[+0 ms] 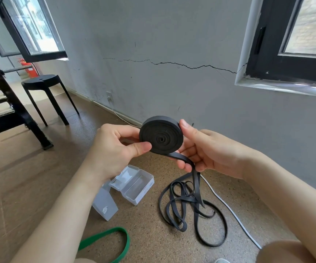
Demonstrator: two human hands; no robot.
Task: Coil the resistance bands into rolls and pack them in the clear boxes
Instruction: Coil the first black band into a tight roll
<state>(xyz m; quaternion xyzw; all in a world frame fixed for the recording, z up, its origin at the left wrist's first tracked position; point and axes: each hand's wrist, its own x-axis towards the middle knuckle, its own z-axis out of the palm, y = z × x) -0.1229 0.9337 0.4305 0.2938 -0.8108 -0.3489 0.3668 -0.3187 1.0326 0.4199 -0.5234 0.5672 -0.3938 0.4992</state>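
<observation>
I hold a flat, matte black rubber roll [161, 137] up before me, its layers spiralling to a tight centre. My left hand [113, 149] pinches its edge with thumb and fingers; my right hand [204, 150] cups the other side, fingers curled round the loose tail. The remaining black band [189, 205] lies tangled on the speckled cork floor [149, 234], beside 1 open clear plastic box [134, 185] and a green band [115, 242].

Soft daylight from the left window [37, 33] and the right window [308, 27], both panes washed out, faint shadows on the floor [20, 177] under the stool [41, 82], left hand [115, 147], right hand [206, 150] and black band roll [161, 137] sharp in the centre, edges bent by the wide lens.
</observation>
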